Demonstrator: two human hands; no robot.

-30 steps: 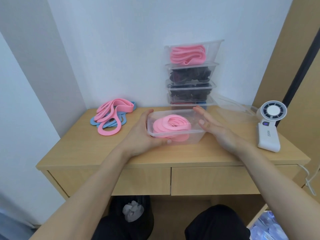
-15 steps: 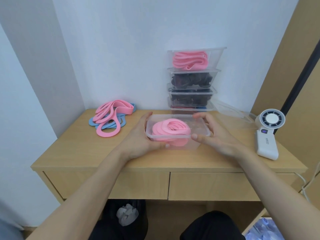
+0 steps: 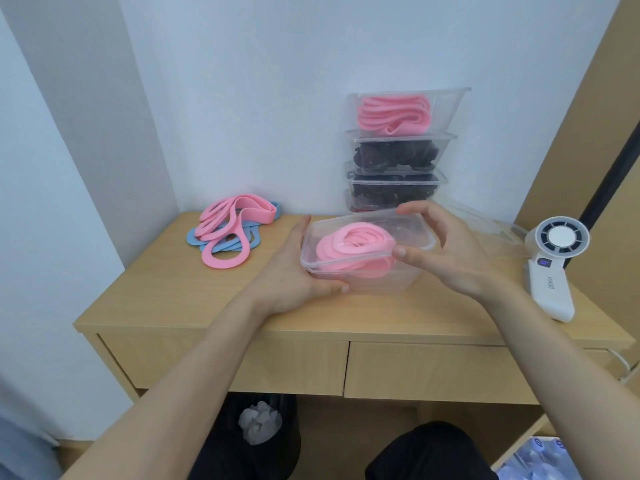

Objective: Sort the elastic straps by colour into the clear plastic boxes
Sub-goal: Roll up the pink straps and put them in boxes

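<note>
**Hands close on the pink-filled box from both ends**

Hands now work as a pair. A second ago the right hand hovers flat and free beside the rectangular clear plastic box; now its thumb sits on the near rim and its fingers arch over the far rim. The left hand keeps its hold, palm against the left end and fingers curled under the near left corner. So the hands are apart, each clamped on one end of the box.

The box is near the middle of the pale wooden desk, holding a coil of pink elastic straps. It looks slightly raised and tilted, though I cannot tell if its base has left the desk.

My reading is that this box is full and about to be moved, probably to the stack of clear filled boxes at the back edge. Sorting is not finished, since a loose pile of pink and blue straps lies at the far left corner.
</note>
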